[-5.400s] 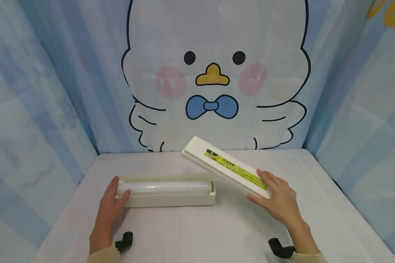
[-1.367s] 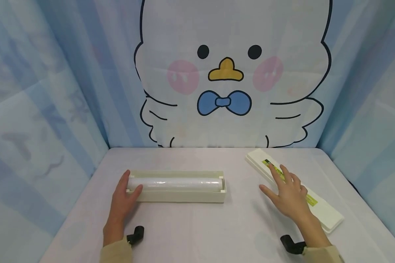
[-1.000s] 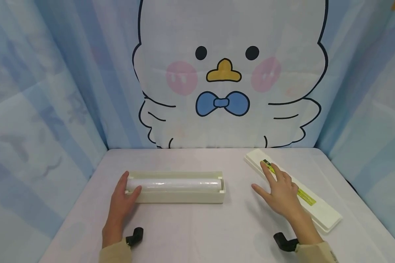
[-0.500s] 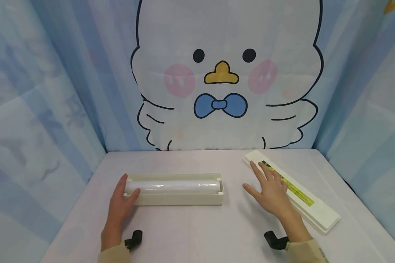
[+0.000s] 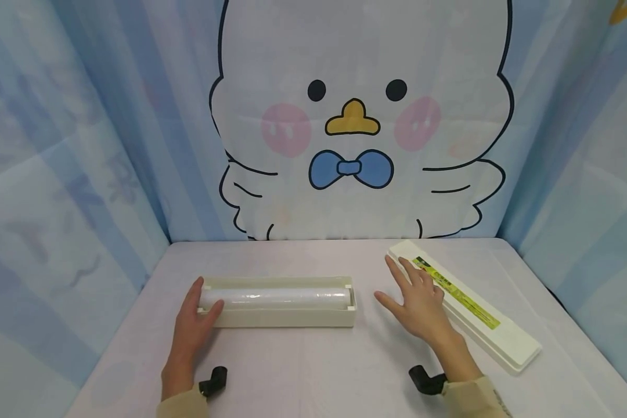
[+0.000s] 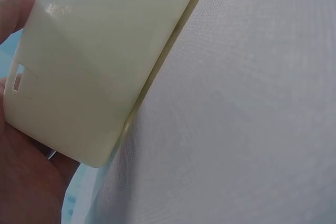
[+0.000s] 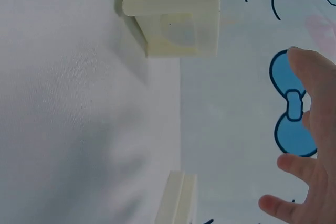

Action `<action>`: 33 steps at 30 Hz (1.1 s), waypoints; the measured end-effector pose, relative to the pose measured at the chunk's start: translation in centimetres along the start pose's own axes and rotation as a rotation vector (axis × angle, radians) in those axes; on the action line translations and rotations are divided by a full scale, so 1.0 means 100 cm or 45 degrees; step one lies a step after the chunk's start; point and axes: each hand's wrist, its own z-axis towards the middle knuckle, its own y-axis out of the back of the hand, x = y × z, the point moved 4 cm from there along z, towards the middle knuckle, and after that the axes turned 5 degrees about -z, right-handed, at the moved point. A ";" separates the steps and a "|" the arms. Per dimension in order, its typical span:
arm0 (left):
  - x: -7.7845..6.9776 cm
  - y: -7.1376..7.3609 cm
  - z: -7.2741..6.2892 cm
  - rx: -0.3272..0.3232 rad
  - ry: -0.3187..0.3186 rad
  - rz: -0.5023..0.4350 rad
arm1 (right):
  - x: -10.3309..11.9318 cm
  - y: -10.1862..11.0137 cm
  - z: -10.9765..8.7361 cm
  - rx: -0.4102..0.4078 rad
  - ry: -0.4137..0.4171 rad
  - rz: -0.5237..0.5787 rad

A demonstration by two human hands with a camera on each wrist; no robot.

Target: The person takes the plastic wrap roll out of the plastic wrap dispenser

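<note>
A long cream-white box (image 5: 282,319) lies lidless on the table, holding a shiny roll of cling film (image 5: 282,298). My left hand (image 5: 190,328) grips the box's left end, thumb over the front rim and fingers round the far side. In the left wrist view, the box's smooth front wall (image 6: 105,66) fills the upper left. To the right of the box, my right hand (image 5: 420,307) hovers with fingers spread and nothing held. It overlaps the lid (image 5: 517,342), a white cover with a yellow-green label that lies slantwise on the table.
A white cloth covers the table (image 5: 292,377). Behind it hangs a curtain (image 5: 339,215) printed with a cartoon bird in a blue bow tie, and blue-white curtains close both sides. Black camera mounts (image 5: 427,380) stick out from both wrists.
Earlier my right hand held the lid in the air; the lid now lies on the table at the right. My right hand has since moved left, toward the box. The left hand keeps its grip.
</note>
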 end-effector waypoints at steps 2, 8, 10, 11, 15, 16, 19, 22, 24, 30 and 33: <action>0.000 0.000 0.000 0.001 0.003 0.000 | 0.002 -0.002 0.001 0.008 0.007 0.005; 0.000 -0.001 -0.001 0.004 -0.005 -0.011 | 0.007 -0.004 0.002 0.018 0.016 0.011; -0.001 -0.001 -0.001 -0.003 -0.017 -0.014 | 0.010 -0.004 0.003 0.018 0.019 0.008; -0.001 -0.001 -0.001 -0.006 -0.019 -0.013 | 0.011 -0.004 0.003 0.016 0.021 0.009; -0.001 -0.001 -0.001 -0.015 -0.023 -0.005 | 0.018 -0.003 0.007 0.019 0.029 0.025; -0.001 -0.001 -0.001 -0.021 -0.027 0.000 | 0.020 -0.003 0.008 0.019 0.035 0.029; -0.001 0.001 -0.001 -0.032 -0.040 0.013 | 0.025 -0.005 0.012 0.026 0.049 0.045; -0.001 0.002 -0.001 -0.037 -0.050 0.014 | 0.030 -0.008 0.015 0.033 0.064 0.062; -0.002 0.002 -0.001 -0.036 -0.055 0.005 | 0.033 -0.010 0.017 0.041 0.071 0.070; -0.003 0.002 -0.002 -0.019 -0.051 0.002 | 0.042 -0.015 0.020 0.073 0.091 0.071; -0.002 0.002 -0.002 -0.007 -0.037 0.012 | 0.046 -0.016 0.022 0.078 0.109 0.079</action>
